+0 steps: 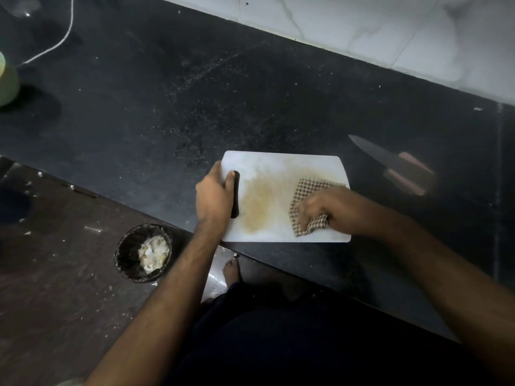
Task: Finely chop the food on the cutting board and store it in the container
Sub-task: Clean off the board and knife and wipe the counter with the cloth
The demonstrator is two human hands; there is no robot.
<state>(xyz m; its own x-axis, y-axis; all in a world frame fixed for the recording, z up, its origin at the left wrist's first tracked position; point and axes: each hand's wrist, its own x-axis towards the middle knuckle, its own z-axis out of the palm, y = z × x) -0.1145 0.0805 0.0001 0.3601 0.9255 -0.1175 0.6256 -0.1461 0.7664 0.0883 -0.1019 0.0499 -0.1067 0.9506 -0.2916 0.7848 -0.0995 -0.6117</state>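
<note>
A white cutting board (267, 165) lies on the black counter near its front edge, smeared with a brownish stain and bare of food. My left hand (214, 195) grips the board's left end, thumb at the dark handle slot. My right hand (323, 208) holds a brown-and-white checked cloth (309, 190) bunched under its fingers and presses it on the board's right half. A knife (390, 160) with a pale wooden handle lies on the counter to the right of the board, blade pointing away.
The black counter (167, 107) is dusted with crumbs. A green container (7, 79) stands at the far left beside a white cord (60, 37). Below the counter edge a black bin (143, 253) with scraps sits on the floor. A white tiled wall (362, 26) runs behind.
</note>
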